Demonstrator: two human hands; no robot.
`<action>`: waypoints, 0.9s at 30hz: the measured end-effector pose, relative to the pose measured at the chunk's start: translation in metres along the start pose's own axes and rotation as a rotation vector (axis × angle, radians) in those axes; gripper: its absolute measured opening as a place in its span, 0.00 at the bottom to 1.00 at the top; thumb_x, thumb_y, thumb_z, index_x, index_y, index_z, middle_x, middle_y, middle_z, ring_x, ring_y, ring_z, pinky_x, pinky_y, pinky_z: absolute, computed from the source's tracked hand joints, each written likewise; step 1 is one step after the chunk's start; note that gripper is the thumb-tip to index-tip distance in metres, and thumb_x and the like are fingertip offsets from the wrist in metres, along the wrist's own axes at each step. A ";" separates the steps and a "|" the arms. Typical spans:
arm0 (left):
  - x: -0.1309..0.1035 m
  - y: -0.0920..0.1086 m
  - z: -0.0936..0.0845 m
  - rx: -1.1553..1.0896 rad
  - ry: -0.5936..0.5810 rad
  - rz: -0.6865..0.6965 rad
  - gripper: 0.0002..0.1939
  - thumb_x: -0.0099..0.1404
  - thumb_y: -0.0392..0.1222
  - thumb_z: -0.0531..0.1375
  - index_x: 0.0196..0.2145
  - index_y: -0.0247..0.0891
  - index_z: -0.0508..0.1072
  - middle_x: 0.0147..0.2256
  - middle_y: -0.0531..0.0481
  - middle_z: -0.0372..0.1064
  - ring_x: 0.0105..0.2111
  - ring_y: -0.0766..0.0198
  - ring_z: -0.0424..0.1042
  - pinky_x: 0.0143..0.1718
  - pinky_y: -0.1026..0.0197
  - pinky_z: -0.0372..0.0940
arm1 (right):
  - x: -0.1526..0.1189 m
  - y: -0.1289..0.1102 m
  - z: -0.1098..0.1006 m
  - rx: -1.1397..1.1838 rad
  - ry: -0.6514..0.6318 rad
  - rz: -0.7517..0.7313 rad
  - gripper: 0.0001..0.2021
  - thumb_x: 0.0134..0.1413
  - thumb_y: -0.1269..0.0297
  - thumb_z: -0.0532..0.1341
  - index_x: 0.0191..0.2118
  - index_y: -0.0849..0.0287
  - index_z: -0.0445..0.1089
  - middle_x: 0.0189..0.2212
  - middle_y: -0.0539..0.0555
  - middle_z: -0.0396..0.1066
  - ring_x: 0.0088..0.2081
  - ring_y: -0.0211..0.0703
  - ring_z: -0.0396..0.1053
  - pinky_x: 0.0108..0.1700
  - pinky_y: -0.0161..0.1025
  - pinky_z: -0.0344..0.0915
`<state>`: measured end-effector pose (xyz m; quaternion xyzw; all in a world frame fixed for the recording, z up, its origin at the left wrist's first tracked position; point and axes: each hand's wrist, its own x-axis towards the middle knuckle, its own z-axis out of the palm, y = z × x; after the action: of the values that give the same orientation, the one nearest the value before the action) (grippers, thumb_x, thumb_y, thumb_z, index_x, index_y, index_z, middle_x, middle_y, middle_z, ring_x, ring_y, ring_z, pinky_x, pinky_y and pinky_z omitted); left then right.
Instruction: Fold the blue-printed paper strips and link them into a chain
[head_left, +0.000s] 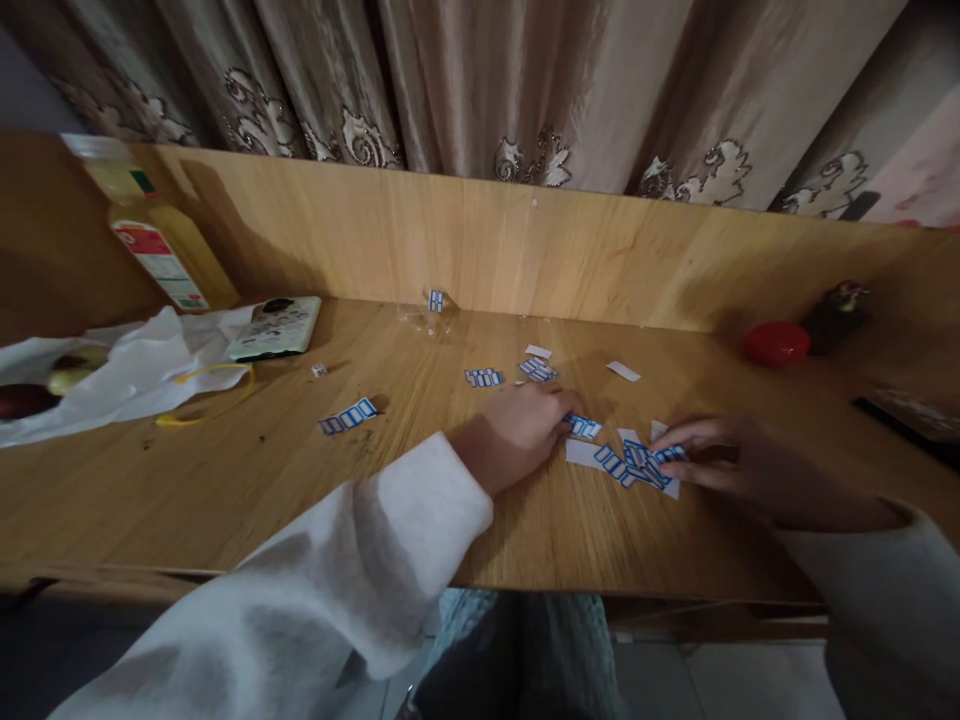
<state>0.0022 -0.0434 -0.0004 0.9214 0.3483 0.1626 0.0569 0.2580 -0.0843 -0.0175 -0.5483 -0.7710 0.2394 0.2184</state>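
Note:
My left hand [514, 428] rests low over the table, its fingers pinched on the end of a small blue-bordered paper strip [583, 427]. To the right, my right hand [716, 455] has thumb and fingers closed on another blue-bordered strip [670, 455] at the edge of a loose pile. That pile [637, 463] has several overlapping strips, some showing plain white backs. A white slip [583, 453] lies just below the left hand's strip. Beyond my left hand sit two small stacks of strips, one [483, 378] to the left and one [538, 370] to the right.
A fanned strip group [347, 416] and a small die-like cube [319, 370] lie left. Farther left are a bottle [165, 240], a patterned case [277, 328], a yellow loop [217, 400] and white paper [150, 365]. A red round object [777, 343] stands right. A wooden board closes the back.

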 end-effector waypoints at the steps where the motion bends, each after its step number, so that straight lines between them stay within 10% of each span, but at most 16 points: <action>1: 0.000 0.000 0.000 0.005 0.000 0.009 0.08 0.64 0.36 0.51 0.35 0.36 0.69 0.37 0.48 0.69 0.37 0.61 0.70 0.39 0.59 0.64 | -0.001 0.000 -0.001 0.014 0.005 0.030 0.08 0.46 0.58 0.62 0.32 0.54 0.75 0.36 0.53 0.76 0.35 0.45 0.74 0.37 0.41 0.72; 7: 0.000 0.001 0.002 0.045 0.017 0.030 0.07 0.64 0.35 0.50 0.35 0.35 0.68 0.37 0.47 0.69 0.37 0.60 0.69 0.38 0.58 0.64 | -0.002 -0.007 -0.011 -0.091 0.194 -0.051 0.10 0.45 0.52 0.63 0.26 0.52 0.74 0.26 0.50 0.75 0.26 0.43 0.71 0.29 0.40 0.69; 27: -0.001 -0.002 0.003 -0.039 0.028 0.042 0.10 0.62 0.34 0.52 0.39 0.34 0.69 0.36 0.45 0.70 0.37 0.59 0.70 0.36 0.58 0.63 | 0.043 -0.063 0.035 0.156 0.195 -0.214 0.10 0.46 0.57 0.64 0.28 0.57 0.67 0.24 0.49 0.68 0.26 0.37 0.68 0.29 0.35 0.65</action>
<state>0.0020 -0.0426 -0.0039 0.9249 0.3263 0.1836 0.0664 0.1766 -0.0657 -0.0036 -0.4651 -0.7791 0.2195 0.3585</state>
